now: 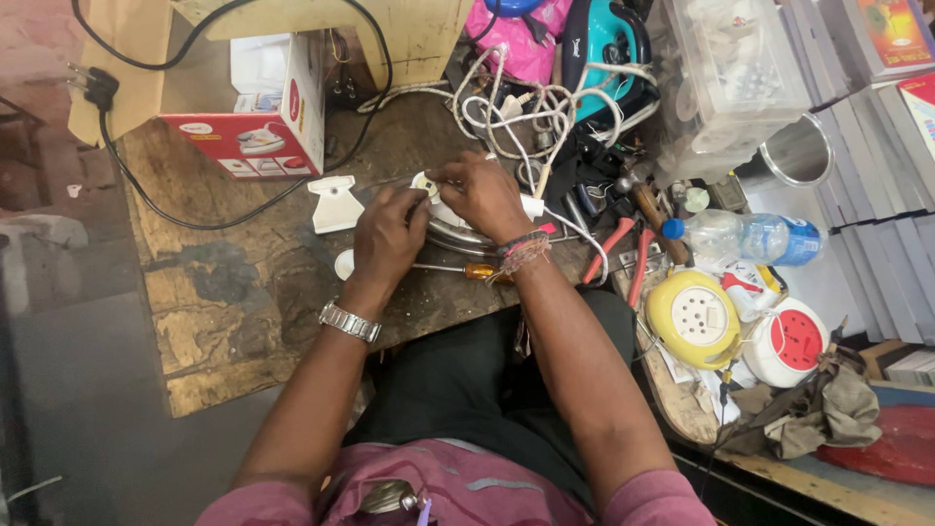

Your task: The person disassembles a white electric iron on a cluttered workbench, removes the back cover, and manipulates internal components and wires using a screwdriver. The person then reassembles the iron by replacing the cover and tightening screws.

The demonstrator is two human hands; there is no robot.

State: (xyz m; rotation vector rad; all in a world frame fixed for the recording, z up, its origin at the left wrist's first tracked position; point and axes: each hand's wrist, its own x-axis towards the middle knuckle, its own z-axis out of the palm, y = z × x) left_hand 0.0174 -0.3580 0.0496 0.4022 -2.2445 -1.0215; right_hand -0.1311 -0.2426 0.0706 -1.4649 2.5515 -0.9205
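Note:
A white clothes iron (443,216) with a shiny metal sole lies on the worn wooden workbench (224,292), largely hidden under my hands. My left hand (388,237), a metal watch on its wrist, grips the iron's near left side. My right hand (484,195), thread bands on its wrist, rests fingers curled on top of the iron by a small round part. A screwdriver with an orange handle (467,270) lies just in front of the iron. A white plastic cover piece (334,203) sits to the left of the hands.
A red and white iron box (265,117) stands at the back left with a black cable (166,200). Tangled white cords (526,107), a teal iron (609,44), red pliers (616,255), a water bottle (750,237), yellow (693,319) and red-and-white (791,341) extension reels crowd the right.

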